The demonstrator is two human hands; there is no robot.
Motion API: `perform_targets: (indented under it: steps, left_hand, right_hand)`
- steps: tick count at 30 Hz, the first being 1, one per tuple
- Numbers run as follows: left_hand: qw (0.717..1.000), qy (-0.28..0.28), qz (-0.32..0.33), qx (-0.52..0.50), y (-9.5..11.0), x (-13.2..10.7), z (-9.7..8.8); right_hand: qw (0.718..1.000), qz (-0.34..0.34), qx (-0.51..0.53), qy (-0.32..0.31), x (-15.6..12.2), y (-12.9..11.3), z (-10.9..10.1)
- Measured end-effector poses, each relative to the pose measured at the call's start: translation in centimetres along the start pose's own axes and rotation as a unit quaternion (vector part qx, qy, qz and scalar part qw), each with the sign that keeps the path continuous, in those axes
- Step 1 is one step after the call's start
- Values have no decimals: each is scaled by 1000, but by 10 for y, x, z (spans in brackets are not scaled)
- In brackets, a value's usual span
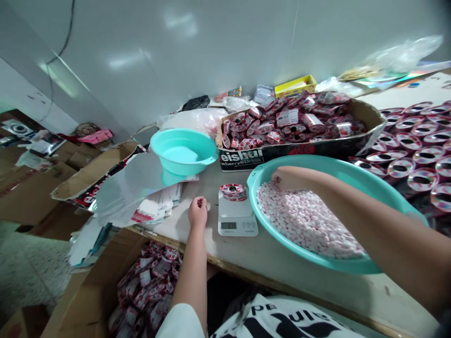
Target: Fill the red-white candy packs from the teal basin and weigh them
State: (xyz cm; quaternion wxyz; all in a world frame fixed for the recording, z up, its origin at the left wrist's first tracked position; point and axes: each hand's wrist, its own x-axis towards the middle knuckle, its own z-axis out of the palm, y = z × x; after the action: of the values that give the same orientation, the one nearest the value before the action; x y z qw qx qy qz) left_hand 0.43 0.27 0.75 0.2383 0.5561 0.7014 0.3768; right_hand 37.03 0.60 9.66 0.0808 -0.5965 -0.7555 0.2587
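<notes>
My right hand (pixel 291 178) reaches into a large teal basin (pixel 355 174) and is closed among the small pink and white candies (pixel 306 220) at its far left edge. My left hand (pixel 198 212) rests as a loose fist on the table, just left of a small white digital scale (pixel 237 218). A round red-and-white tin (pixel 233 191) sits on the scale's platform. What either hand holds cannot be seen.
A smaller teal basin (pixel 183 151) stands behind the left hand on paper sheets (pixel 141 188). A cardboard tray of packed tins (pixel 292 124) lies behind the scale. Rows of open tins (pixel 416 150) fill the right. A box of packets (pixel 148 286) sits below the table edge.
</notes>
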Motion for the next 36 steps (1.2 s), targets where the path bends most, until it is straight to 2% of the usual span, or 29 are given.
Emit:
perform_targets:
  steps: [5, 8, 10, 12, 15, 18, 25, 36]
  left_hand:
    - [1000, -1, -1, 8, 2, -1, -1]
    - [1000, -4, 0, 12, 3, -2, -2]
    - [1000, -8, 1, 12, 4, -2, -2]
    - [1000, -12, 2, 13, 4, -2, -3]
    - [1000, -16, 0, 15, 4, -3, -3]
    - [1000, -17, -4, 18, 3, -3, -3]
    - [999, -21, 0, 26, 0, 1, 0]
    - [999, -26, 7, 32, 0, 1, -1]
  right_hand:
    - [998, -23, 28, -54, -6, -12, -9]
    - [986, -64, 111, -103, -13, -26, -14]
    - [974, -89, 177, -111, -16, -38, -14]
    - [969, -98, 222, -51, -16, -50, -11]
    - [960, -87, 244, 101, -11, -64, 0]
    - [958, -106, 210, 165, -3, -72, 13]
    - [970, -158, 116, 145, 6, -78, 29]
    - [973, -188, 51, 124, 1, -82, 25]
